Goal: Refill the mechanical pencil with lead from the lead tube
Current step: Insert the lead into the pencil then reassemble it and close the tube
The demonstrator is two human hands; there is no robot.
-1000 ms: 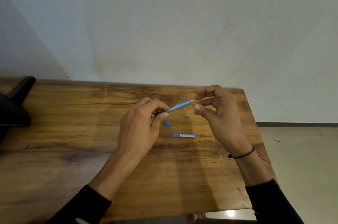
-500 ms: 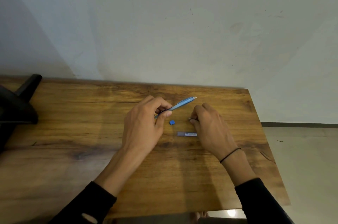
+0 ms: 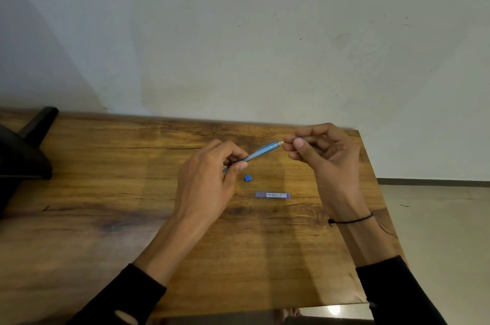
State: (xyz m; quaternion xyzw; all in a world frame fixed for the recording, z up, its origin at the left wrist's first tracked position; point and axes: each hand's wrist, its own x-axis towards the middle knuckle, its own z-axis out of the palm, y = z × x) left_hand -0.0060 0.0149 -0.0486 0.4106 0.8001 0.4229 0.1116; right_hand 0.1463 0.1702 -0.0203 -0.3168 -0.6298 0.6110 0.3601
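Blue mechanical pencil (image 3: 261, 153) is pinched in the left hand (image 3: 209, 181), its tip hidden; the right hand (image 3: 322, 155) pinches something thin, hard to make out, at its white end. The lead tube (image 3: 272, 195) lies on the wooden table (image 3: 106, 192) between the wrists, its label unreadable.

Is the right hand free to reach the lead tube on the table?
Probably not yet: the right hand is pinching something thin at the pencil end. The lead tube itself lies uncovered, just below.
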